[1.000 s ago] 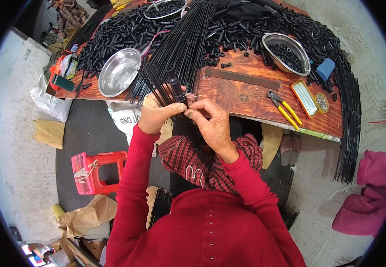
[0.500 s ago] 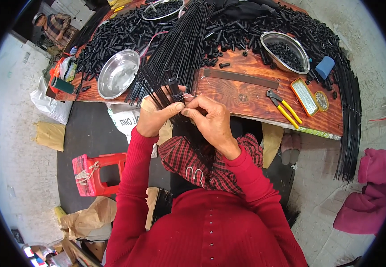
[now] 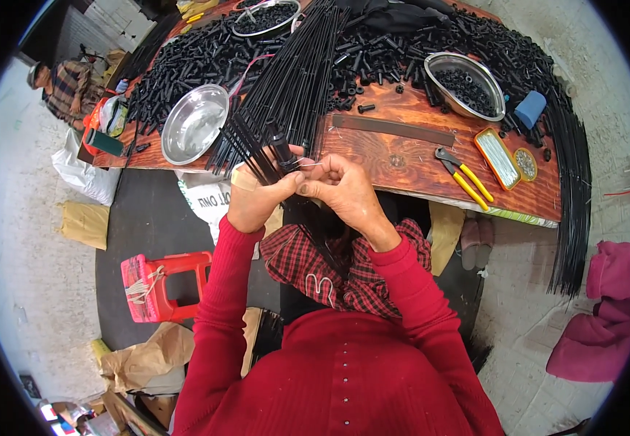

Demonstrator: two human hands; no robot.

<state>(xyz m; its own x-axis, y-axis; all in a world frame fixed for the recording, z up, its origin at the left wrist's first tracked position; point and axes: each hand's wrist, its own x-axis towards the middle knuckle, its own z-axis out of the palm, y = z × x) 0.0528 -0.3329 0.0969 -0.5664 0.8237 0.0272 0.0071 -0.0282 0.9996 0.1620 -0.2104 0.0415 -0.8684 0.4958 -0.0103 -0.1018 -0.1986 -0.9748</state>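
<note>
My left hand (image 3: 255, 200) is closed around a bunch of thin black rods (image 3: 244, 147) that look like umbrella ribs. With them it holds a black tubular plastic piece (image 3: 281, 151), like an umbrella runner, tilted slightly to the left. My right hand (image 3: 345, 195) is beside it, thumb and forefinger pinched on a fine pale wire (image 3: 313, 163) at the runner. The fingertips of both hands almost touch. Below the hands the dark rod ends hang over a red-and-black checked cloth (image 3: 308, 272) on my lap.
On the wooden table (image 3: 369, 160) lie a large bundle of black ribs (image 3: 293, 73), heaps of black plastic parts (image 3: 184, 94), a steel bowl (image 3: 195, 123), another bowl of parts (image 3: 466, 86), yellow-handled pliers (image 3: 464, 178) and a tin of wires (image 3: 498, 158). A red stool (image 3: 166, 287) stands left; a person (image 3: 74, 89) is behind.
My hands stay together at the runner, with only small shifts of the fingers and wrists. The person at the back left appears further left and lower.
</note>
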